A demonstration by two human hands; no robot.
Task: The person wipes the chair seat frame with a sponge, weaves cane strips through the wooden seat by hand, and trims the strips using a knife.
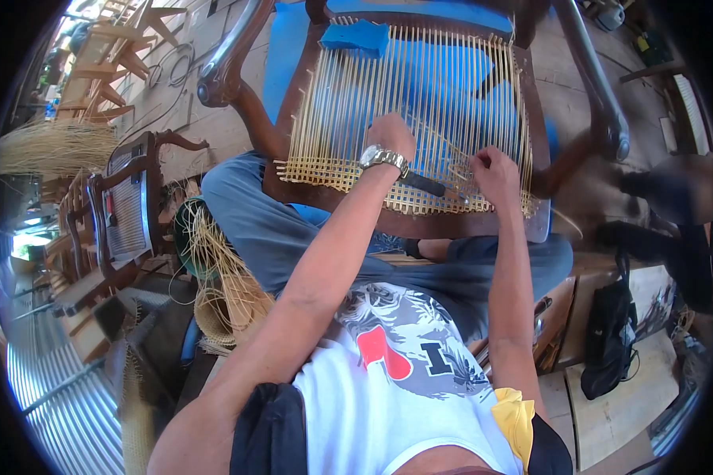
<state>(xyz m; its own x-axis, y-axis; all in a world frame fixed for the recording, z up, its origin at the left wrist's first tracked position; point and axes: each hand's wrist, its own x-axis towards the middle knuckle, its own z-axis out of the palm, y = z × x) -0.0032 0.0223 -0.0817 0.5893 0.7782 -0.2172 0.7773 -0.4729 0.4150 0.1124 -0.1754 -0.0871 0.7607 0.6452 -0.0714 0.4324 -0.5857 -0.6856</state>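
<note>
A dark wooden armchair [536, 111] lies before me with its seat frame toward my lap. Cane strands [451, 79] run lengthwise over the seat, and a woven band of crossing strands [317, 172] lines the near edge. My left hand [392, 134], with a metal watch on the wrist, is closed over the middle of the strands; what it holds is hidden. My right hand [497, 176] is pinched near the right side, by thin strands too small to make out. A dark-handled tool [424, 185] rests on the weave between my hands. A blue block [355, 37] sits at the far left corner.
Loose cane [214, 269] spills from a green container beside my left knee. Another caned chair [127, 198] and a cane bundle [55, 149] are on the left. At right are a black bag [610, 340] and another person's dark-clothed legs [665, 237].
</note>
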